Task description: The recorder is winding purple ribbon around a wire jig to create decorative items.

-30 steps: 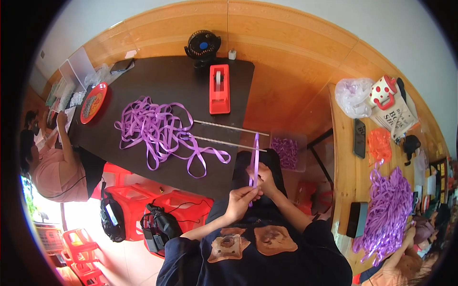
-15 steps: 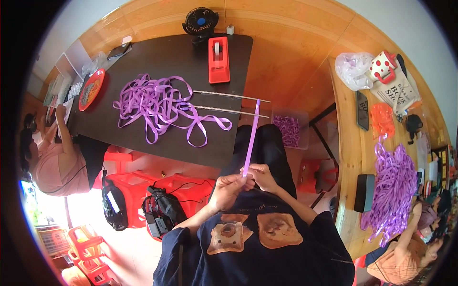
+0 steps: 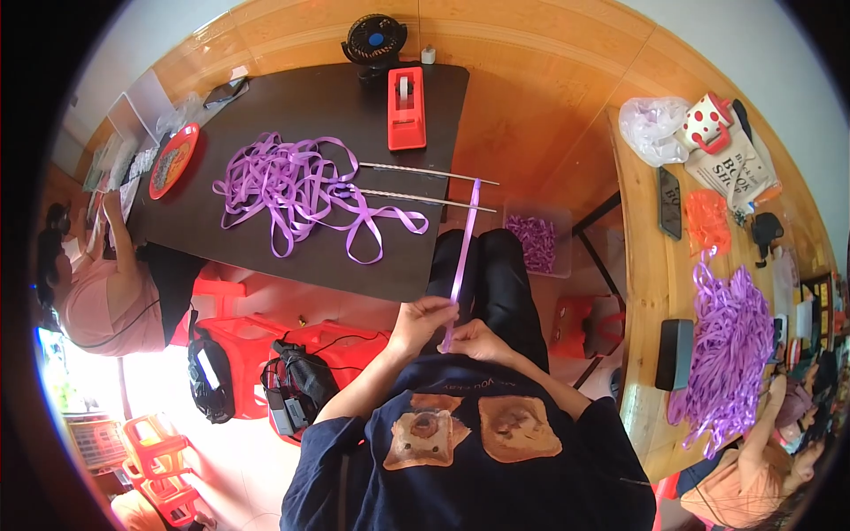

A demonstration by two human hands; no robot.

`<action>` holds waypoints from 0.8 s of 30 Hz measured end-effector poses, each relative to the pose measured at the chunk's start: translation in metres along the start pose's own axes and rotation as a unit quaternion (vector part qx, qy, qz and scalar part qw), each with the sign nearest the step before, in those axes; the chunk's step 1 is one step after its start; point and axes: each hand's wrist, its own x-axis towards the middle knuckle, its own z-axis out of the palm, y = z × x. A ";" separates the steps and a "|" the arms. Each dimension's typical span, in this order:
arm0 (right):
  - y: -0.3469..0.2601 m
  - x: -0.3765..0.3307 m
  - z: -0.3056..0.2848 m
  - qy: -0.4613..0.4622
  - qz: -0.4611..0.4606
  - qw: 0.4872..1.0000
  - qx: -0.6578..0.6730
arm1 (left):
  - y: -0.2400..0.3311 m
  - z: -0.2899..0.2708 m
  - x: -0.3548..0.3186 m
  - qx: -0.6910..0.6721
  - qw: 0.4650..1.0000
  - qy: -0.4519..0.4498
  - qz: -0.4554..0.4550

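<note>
A purple ribbon strip point(image 3: 463, 252) runs taut from the ends of two thin metal rods point(image 3: 425, 171), which jut past the table's right edge, down to my hands. My left hand point(image 3: 421, 326) pinches the strip between thumb and fingers. Just below it, my right hand point(image 3: 482, 342) is closed on the lower end, where a short tail points down. How the strip's upper end goes about the rods is too small to tell. On the dark table lies a loose heap of purple ribbon point(image 3: 283, 190), whose loops reach toward the rods.
A red tape dispenser point(image 3: 406, 124), black fan point(image 3: 374, 42) and red plate point(image 3: 159, 177) are on the dark table. Below right stands a clear bin point(image 3: 560, 261) of purple pieces. The wooden table point(image 3: 642, 292) holds a ribbon bundle point(image 3: 730, 345) and phone point(image 3: 670, 203). Another person point(image 3: 115, 301) sits left.
My left hand has slid a little up the strip. My right hand has shifted slightly down and left, and the strip's lower tail now shows below the fingers.
</note>
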 end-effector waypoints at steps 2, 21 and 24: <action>-0.013 -0.003 0.002 -0.012 0.018 1.000 -0.007 | -0.004 0.001 0.009 0.022 0.997 0.046 0.066; -0.023 -0.001 -0.001 -0.027 0.086 0.993 0.081 | -0.026 -0.026 -0.012 0.224 0.974 -0.008 0.013; -0.019 0.000 0.000 -0.013 0.041 0.999 0.023 | -0.023 -0.019 0.002 0.225 0.972 0.034 0.055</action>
